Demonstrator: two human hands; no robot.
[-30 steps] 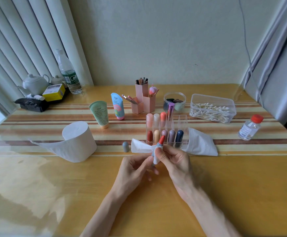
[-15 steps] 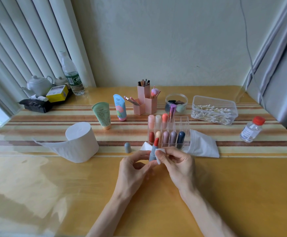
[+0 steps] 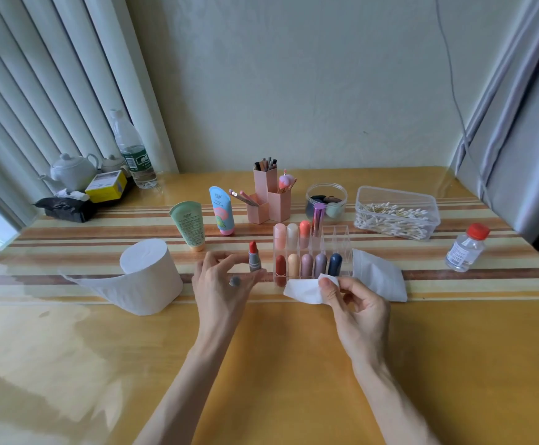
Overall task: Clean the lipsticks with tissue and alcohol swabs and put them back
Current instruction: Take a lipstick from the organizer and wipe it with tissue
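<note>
Holding an uncapped lipstick (image 3: 254, 258) upright between thumb and fingertips of the left hand (image 3: 220, 285), red tip up, just left of the clear organiser (image 3: 340, 234). Pinching a crumpled white tissue (image 3: 303, 290) with the right hand (image 3: 356, 305), directly before the organiser's front row of capped lipsticks (image 3: 306, 264). By the left fingers, a small grey cap (image 3: 235, 281), possibly tucked among them or lying on the table (image 3: 278, 364); hard to tell. Further left, a tissue roll (image 3: 149, 271) with a loose tail. Far right, a swab box (image 3: 396, 215) and a red-capped clear bottle (image 3: 465, 248), well apart from both hands.
</note>
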